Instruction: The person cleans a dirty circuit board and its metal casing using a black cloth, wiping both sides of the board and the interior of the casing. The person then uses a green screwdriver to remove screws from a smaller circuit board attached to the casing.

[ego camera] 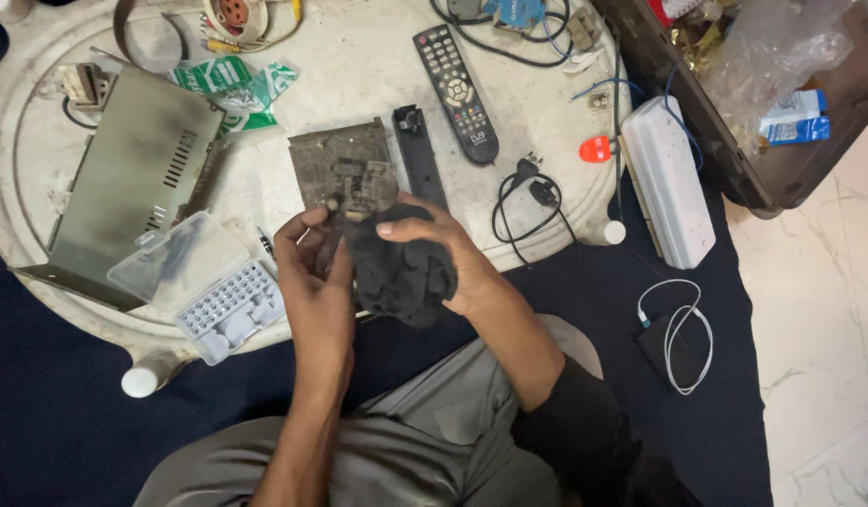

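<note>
Two hands meet over the near edge of a round white table (378, 66); at far left a grey metal cover (124, 183) lies tilted, with a clear bit case (204, 282) open just beside its near corner and a green-and-white wrapper (237, 89) past its far corner; the left hand (312, 272) comes next, its fingers curled and pinching the near edge of a dirty circuit board (340, 174), which rests flat on the table just ahead of both hands; the right hand (434, 249) is closed on a black cloth (401, 277), thumb pressed to the cloth against the board's near edge, the cloth bunched and hanging between the wrists; a black strip (417, 155) lies just beside the board's right side, a remote (456, 92) beyond it; a coiled black cord (528, 207) sits right of the right hand; farther right a white box (667, 178) lies on dark fabric, a white cable (683, 333) near it.
</note>
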